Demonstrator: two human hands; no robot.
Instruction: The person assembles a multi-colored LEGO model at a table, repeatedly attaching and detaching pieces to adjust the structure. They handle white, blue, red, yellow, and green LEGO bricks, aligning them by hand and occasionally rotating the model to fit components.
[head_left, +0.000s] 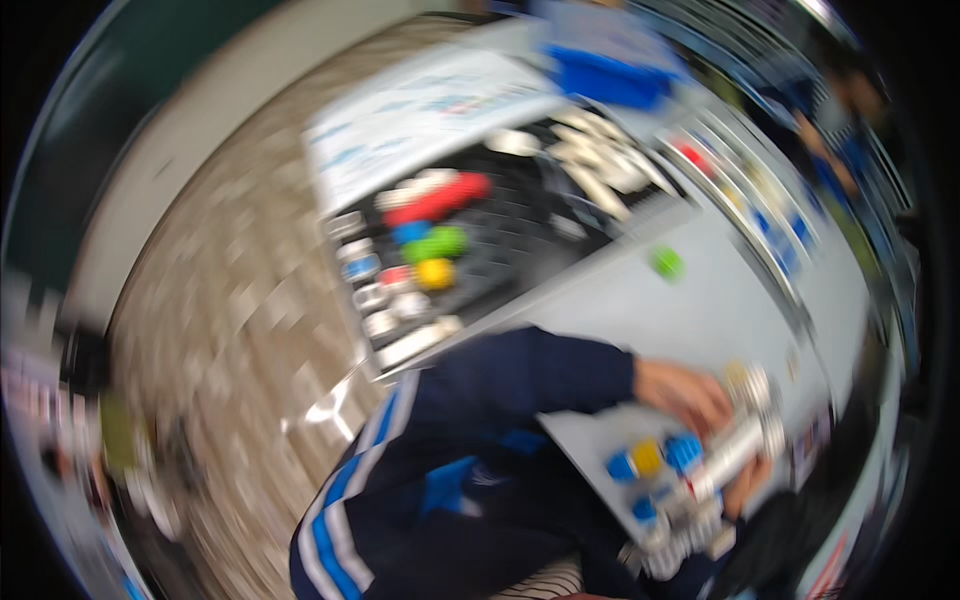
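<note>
The whole picture is smeared by motion. My left hand (686,394), in a navy sleeve with blue and white stripes, reaches across to the right and closes on the upper end of a white and silver rod-shaped model (738,446). My right hand (748,486) grips the same model from below, mostly hidden behind it. Just left of the model lies a grey board (585,435) carrying blue blocks (684,450) and a yellow block (646,456).
A black sorting tray (520,250) holds red (440,200), blue, green (436,243), yellow (435,273) and white parts. A loose green piece (667,263) lies on the grey table. Behind are a white sheet (430,110), a blue bin (610,78) and another person (838,110).
</note>
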